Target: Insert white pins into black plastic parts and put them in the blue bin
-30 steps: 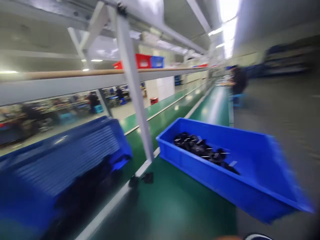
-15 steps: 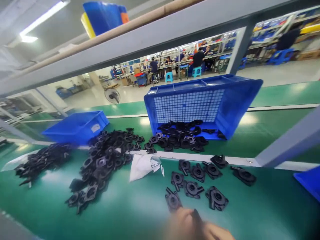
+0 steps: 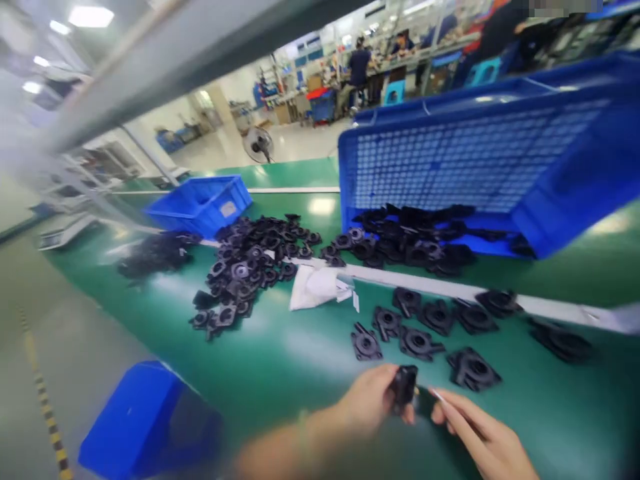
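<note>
My left hand (image 3: pixel 369 399) is closed around a black plastic housing (image 3: pixel 404 385), held tilted on edge above the table. Close to its right, my right hand (image 3: pixel 483 427) pinches a thin white stick (image 3: pixel 437 395), its tip pointing toward the housing with a small gap between. Just beyond the hands lie several similar black housings (image 3: pixel 419 341), each with a round centre and a side spout. A white plastic bag (image 3: pixel 315 287) rests left of them, with small white sticks (image 3: pixel 345 289) at its open end.
A large heap of black parts (image 3: pixel 250 263) covers the left middle, and a darker blurred pile (image 3: pixel 157 255) lies farther left. A big blue crate (image 3: pixel 435 163) lies on its side with parts spilling out. Blue bins stand at the back left (image 3: pixel 200 203) and lower left (image 3: pixel 133 417).
The view has swung left and closer to the table. Both hands now show clearly; before, they were a blur at the bottom edge. The housing and white stick are now visible in them.
</note>
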`<state>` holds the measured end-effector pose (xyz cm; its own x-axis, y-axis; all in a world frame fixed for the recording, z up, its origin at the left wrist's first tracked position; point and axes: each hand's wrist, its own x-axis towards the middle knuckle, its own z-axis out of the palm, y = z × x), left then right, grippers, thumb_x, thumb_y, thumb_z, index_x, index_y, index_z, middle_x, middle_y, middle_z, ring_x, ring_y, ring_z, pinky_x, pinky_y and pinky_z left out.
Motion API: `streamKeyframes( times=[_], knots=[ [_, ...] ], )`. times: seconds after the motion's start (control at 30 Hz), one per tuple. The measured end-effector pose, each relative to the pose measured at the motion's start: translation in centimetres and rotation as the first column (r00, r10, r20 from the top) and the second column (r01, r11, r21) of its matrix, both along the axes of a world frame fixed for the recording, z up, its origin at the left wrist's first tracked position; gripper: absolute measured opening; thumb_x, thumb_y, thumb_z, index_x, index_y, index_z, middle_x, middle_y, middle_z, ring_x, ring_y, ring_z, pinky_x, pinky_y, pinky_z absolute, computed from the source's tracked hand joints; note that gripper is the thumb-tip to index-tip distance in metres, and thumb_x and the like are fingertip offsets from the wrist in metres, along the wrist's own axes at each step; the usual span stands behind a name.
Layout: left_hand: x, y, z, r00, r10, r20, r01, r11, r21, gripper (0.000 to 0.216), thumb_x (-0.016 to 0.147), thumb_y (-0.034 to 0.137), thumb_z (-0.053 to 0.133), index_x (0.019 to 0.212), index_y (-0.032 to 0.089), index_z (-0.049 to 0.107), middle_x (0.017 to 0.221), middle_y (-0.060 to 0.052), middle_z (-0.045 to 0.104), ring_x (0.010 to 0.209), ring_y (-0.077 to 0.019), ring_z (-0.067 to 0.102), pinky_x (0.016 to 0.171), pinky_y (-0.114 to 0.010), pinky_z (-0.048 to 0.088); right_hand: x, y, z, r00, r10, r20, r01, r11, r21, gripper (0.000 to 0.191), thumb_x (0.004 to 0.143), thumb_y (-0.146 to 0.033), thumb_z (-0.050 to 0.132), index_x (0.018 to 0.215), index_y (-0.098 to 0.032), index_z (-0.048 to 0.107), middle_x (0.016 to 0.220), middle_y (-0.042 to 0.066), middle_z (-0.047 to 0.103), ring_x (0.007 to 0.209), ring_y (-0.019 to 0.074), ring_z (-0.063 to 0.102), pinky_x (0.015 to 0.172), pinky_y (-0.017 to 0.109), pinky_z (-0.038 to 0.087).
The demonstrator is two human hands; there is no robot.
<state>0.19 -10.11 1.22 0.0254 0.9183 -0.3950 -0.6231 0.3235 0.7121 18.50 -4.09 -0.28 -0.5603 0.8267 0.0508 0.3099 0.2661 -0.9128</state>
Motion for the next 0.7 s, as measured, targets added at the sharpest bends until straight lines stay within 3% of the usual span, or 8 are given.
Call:
streamKeyframes(
  times=[0.1, 0.2, 0.33, 0.5, 0.7],
  knots=[
    [0.2, -0.6, 0.7, 0.993, -0.062, 0.097, 0.068, 0.996, -0.06, 0.054, 0.075, 0.059, 0.055, 0.088, 0.006, 0.06, 0.081, -0.012, 0.065, 0.048, -0.0126, 0.055, 0.05, -0.026, 0.04, -0.7, -1.0, 1.5, 0.999, 0.005, -0.045, -0.007, 0.999, -0.032, 0.034, 0.092, -0.045, 0.047, 0.1, -0.018, 0.064, 0.069, 0.001, 0.063, 0.059, 0.0139, 0.058, 0.06, 0.019, 0.05],
    [-0.1, -0.6, 1.3, 0.992, -0.08, 0.092, 0.088, 0.993, -0.084, 0.049, 0.081, 0.053, 0.052, 0.091, 0.006, 0.06, 0.086, -0.014, 0.066, 0.051, -0.0132, 0.057, 0.052, -0.026, 0.042, -0.9, -1.6, 1.9, 0.995, 0.014, -0.1, -0.016, 1.0, -0.023, 0.029, 0.095, -0.037, 0.043, 0.111, -0.016, 0.055, 0.068, 0.0, 0.062, 0.062, 0.0136, 0.058, 0.064, 0.022, 0.048],
    [0.0, -0.7, 1.8, 0.996, -0.078, 0.052, 0.083, 0.99, -0.113, 0.045, 0.083, 0.05, 0.051, 0.092, 0.006, 0.058, 0.088, -0.015, 0.067, 0.053, -0.014, 0.059, 0.052, -0.025, 0.045, -0.8, -2.1, 2.1, 0.989, 0.02, -0.15, -0.018, 1.0, 0.016, 0.018, 0.096, -0.032, 0.044, 0.101, -0.017, 0.052, 0.061, -0.002, 0.058, 0.055, 0.0122, 0.055, 0.059, 0.022, 0.043],
    [0.6, -0.9, 1.7, 0.994, -0.106, 0.035, 0.109, 0.988, -0.106, 0.043, 0.085, 0.049, 0.05, 0.087, 0.007, 0.057, 0.08, -0.011, 0.067, 0.054, -0.0126, 0.059, 0.054, -0.024, 0.047, -0.8, -2.5, 2.5, 0.976, 0.088, -0.198, -0.081, 0.996, 0.044, 0.014, 0.097, -0.028, 0.044, 0.097, -0.018, 0.052, 0.07, 0.0, 0.062, 0.06, 0.0125, 0.057, 0.061, 0.023, 0.043],
    [0.9, -1.3, 1.6, 0.982, -0.179, 0.055, 0.183, 0.979, -0.086, 0.039, 0.084, 0.048, 0.054, 0.091, 0.009, 0.055, 0.081, -0.01, 0.066, 0.058, -0.013, 0.061, 0.055, -0.024, 0.049, -0.9, -2.8, 2.3, 0.99, 0.094, -0.109, -0.088, 0.995, 0.056, 0.016, 0.097, -0.03, 0.043, 0.092, -0.018, 0.051, 0.07, 0.0, 0.062, 0.057, 0.0123, 0.057, 0.055, 0.022, 0.041]
  ],
)
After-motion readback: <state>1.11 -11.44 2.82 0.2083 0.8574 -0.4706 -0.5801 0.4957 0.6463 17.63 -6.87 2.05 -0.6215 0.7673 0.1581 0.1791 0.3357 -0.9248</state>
